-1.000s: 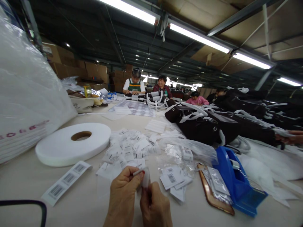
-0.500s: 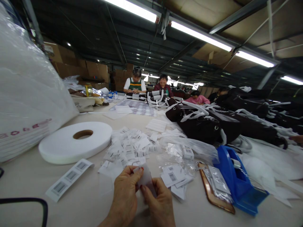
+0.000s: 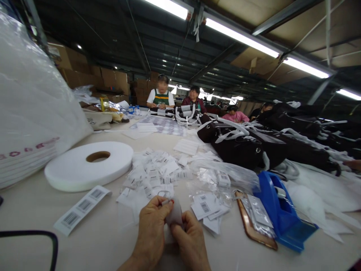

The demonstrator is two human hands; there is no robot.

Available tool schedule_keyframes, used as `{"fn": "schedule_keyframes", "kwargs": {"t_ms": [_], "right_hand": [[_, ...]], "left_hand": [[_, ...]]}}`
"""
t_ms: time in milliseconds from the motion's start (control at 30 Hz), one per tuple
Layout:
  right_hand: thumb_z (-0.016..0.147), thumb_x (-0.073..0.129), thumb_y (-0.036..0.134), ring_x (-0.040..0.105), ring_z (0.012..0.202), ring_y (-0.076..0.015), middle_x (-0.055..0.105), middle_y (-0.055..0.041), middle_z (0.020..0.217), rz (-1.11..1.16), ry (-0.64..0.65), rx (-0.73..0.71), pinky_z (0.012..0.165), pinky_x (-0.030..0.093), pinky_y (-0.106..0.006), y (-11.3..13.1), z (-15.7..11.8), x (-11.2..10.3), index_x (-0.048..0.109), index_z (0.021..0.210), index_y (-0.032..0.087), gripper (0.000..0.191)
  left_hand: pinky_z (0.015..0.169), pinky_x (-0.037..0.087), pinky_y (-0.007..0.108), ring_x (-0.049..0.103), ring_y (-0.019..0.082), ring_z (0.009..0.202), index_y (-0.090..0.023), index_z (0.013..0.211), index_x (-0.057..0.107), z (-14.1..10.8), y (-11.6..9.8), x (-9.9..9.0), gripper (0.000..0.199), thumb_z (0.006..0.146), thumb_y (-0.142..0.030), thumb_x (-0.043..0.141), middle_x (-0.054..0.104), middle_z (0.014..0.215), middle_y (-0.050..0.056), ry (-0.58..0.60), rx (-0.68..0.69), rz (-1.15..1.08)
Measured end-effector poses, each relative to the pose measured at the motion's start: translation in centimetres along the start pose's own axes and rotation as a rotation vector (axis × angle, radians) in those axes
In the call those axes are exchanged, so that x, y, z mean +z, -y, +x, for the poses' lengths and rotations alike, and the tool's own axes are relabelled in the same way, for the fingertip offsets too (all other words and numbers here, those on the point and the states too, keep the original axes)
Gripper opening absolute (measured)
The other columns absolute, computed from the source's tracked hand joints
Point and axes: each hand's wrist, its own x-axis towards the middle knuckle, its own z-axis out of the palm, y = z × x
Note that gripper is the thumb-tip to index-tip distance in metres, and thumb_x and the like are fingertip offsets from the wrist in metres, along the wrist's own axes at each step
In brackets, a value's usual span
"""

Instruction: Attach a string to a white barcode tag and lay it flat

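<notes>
Low in the middle of the head view, my left hand point(image 3: 152, 229) pinches a small whitish translucent piece point(image 3: 175, 212) between thumb and fingers. My right hand point(image 3: 190, 237) closes on the same piece from the other side, its thumb at the lower part. Just beyond my hands lies a heap of small white barcode labels point(image 3: 158, 169). Several barcode cards point(image 3: 205, 206) rest beside my right hand, near clear plastic bags point(image 3: 203, 180). A strip with three barcodes point(image 3: 83, 207) lies to the left of my left hand.
A large white tape roll point(image 3: 64, 167) and a big plastic bag point(image 3: 34, 98) stand at left. To the right are a blue dispenser point(image 3: 282, 214), a brown-edged phone point(image 3: 254, 229) and black bags with white straps point(image 3: 239, 148). Several people sit across the table.
The piece in my hands now looks more curved, and a thin loop shows above my left fingertips. Across the table, the person in the green apron has raised their head.
</notes>
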Motion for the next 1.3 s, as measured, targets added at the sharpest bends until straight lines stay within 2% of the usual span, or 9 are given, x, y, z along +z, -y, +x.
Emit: {"fn": "schedule_keyframes", "kwargs": {"t_ms": [67,200,433,500,600,667,800,1067,1300], "right_hand": [[0.065,0.05,0.028,0.038,0.044,-0.0094,0.043,0.0059,0.051,0.035,0.043,0.038,0.038,0.031,-0.019,-0.2,-0.1,-0.2,0.049,0.064,0.018,0.01],[0.069,0.055,0.041,0.042,0.044,-0.0083,0.046,0.0059,0.052,0.103,0.143,0.078,0.04,0.034,-0.018,0.2,-0.1,-0.8,0.052,0.071,0.017,0.025],[0.07,0.046,0.031,0.045,0.032,-0.0065,0.05,0.0068,0.045,0.109,0.184,0.213,0.035,0.033,-0.016,0.9,-0.4,-0.9,0.048,0.067,0.017,0.014],[0.071,0.045,0.034,0.044,0.029,-0.0071,0.052,0.0054,0.044,0.061,0.222,0.235,0.033,0.031,-0.016,1.0,-0.8,-1.2,0.049,0.069,0.017,0.017],[0.076,0.042,0.048,0.043,0.031,-0.0081,0.052,0.0037,0.044,-0.154,0.215,0.146,0.034,0.03,-0.017,1.6,-1.7,-2.3,0.049,0.071,0.018,0.032],[0.079,0.04,0.051,0.045,0.039,-0.01,0.05,0.003,0.047,-0.296,0.119,0.005,0.04,0.034,-0.02,2.1,-2.2,-3.3,0.05,0.07,0.018,0.036],[0.079,0.042,0.046,0.052,0.055,-0.0138,0.056,-0.0004,0.062,-0.338,-0.004,-0.122,0.055,0.039,-0.024,2.4,-2.3,-4.0,0.051,0.077,0.019,0.028],[0.07,0.048,0.023,0.049,0.047,-0.0133,0.05,0.0051,0.053,-0.43,0.085,-0.133,0.048,0.031,-0.023,-0.8,-2.6,-2.5,0.043,0.078,0.021,0.01],[0.066,0.051,0.012,0.048,0.049,-0.0112,0.049,0.0067,0.051,-0.46,0.184,-0.063,0.048,0.031,-0.02,-0.6,-2.3,-3.3,0.045,0.075,0.022,0.014]], "left_hand": [[0.041,0.031,0.019,0.04,0.007,0.042,-0.017,0.057,0.051,0.3,-0.1,0.0,0.022,0.051,-0.027,0.069,0.052,0.043,-0.008,-0.013,-0.015,-0.001],[0.042,0.033,0.02,0.042,0.008,0.041,-0.018,0.057,0.05,0.6,-0.1,-0.1,0.026,0.047,-0.03,0.07,0.052,0.042,-0.008,-0.016,-0.043,-0.004],[0.041,0.03,0.018,0.04,0.006,0.04,-0.018,0.054,0.048,0.5,-0.3,-0.3,0.024,0.046,-0.028,0.069,0.049,0.04,-0.01,-0.008,-0.073,0.034],[0.041,0.031,0.019,0.042,0.007,0.041,-0.018,0.054,0.049,0.7,-0.4,-0.5,0.024,0.044,-0.027,0.068,0.05,0.04,-0.009,0.003,-0.111,0.049],[0.042,0.034,0.02,0.048,0.01,0.043,-0.017,0.053,0.05,0.9,-0.7,-0.9,0.024,0.041,-0.025,0.069,0.053,0.041,-0.007,0.036,-0.192,0.067],[0.042,0.035,0.022,0.049,0.012,0.043,-0.018,0.052,0.049,0.8,-0.9,-1.2,0.025,0.039,-0.024,0.07,0.054,0.041,-0.006,0.061,-0.249,0.078],[0.043,0.038,0.022,0.048,0.011,0.04,-0.017,0.049,0.047,0.3,-0.7,-1.5,0.025,0.037,-0.021,0.07,0.055,0.041,-0.005,0.103,-0.307,0.083],[0.039,0.03,0.019,0.04,0.007,0.038,-0.018,0.049,0.046,-0.8,0.7,-1.8,0.02,0.043,-0.021,0.065,0.048,0.037,-0.008,0.137,-0.284,0.156],[0.04,0.027,0.018,0.039,0.006,0.037,-0.017,0.058,0.052,-0.3,0.3,-1.6,0.019,0.042,-0.014,0.062,0.047,0.035,-0.011,0.135,-0.225,0.25]]}}
